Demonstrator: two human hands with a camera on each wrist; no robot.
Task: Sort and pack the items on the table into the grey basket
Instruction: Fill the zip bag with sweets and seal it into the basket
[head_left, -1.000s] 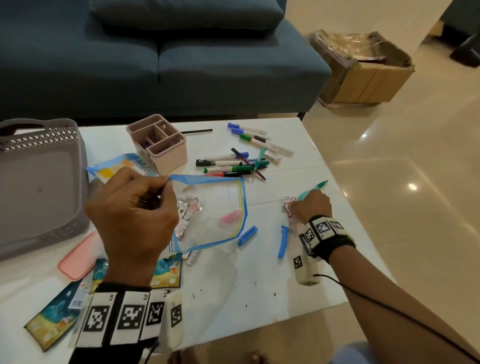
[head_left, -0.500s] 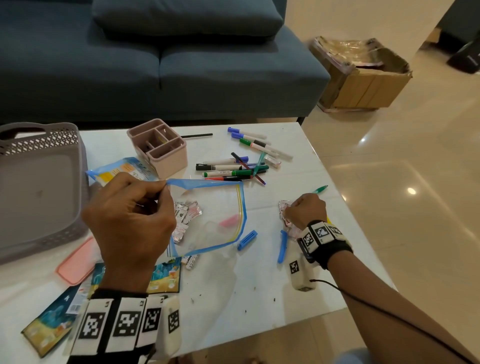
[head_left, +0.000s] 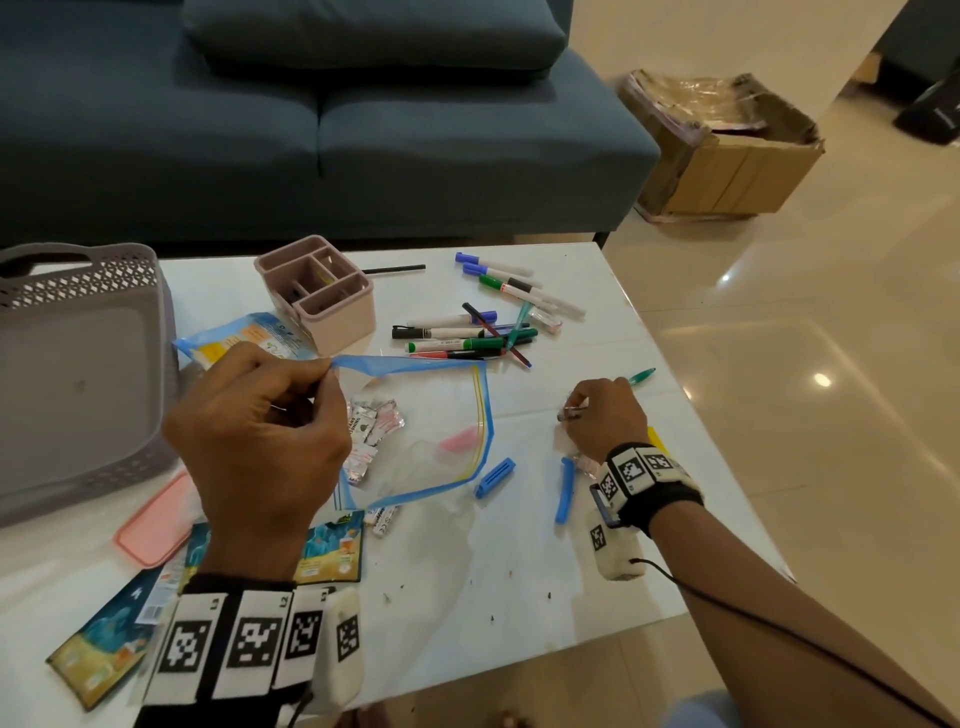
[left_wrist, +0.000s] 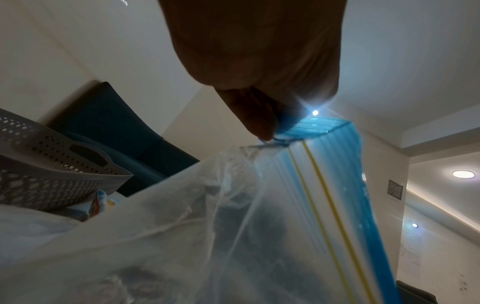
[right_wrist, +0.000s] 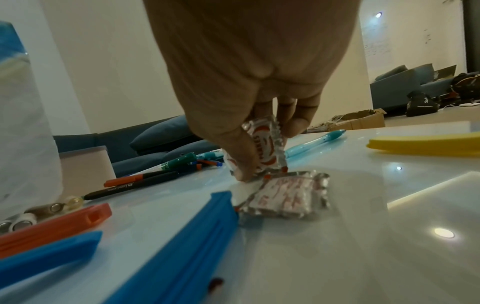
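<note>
My left hand (head_left: 311, 382) pinches the blue top corner of a clear zip bag (head_left: 431, 431) (left_wrist: 306, 131) and holds its mouth up over the white table (head_left: 519, 571). Several foil sachets (head_left: 371, 426) and a pink piece lie inside the bag. My right hand (head_left: 576, 410) pinches a foil sachet (right_wrist: 267, 148) with red print, upright, its lower edge just above the table. Another foil sachet (right_wrist: 285, 200) lies flat right beneath it. The grey basket (head_left: 78, 374) (left_wrist: 52, 156) stands at the table's left edge, beside my left hand.
A pink divided organiser (head_left: 319, 291) stands behind the bag, with several markers and pens (head_left: 467, 338) to its right. Two blue clips (head_left: 494, 477) lie between my hands. A pink lid (head_left: 156, 519) and printed packets (head_left: 104, 644) lie near the front left. A teal pen (head_left: 641, 375) lies beyond my right hand.
My right hand has curled down onto the foil sachets on the right and lifted one on edge. My left hand has kept holding the bag's corner almost in place.
</note>
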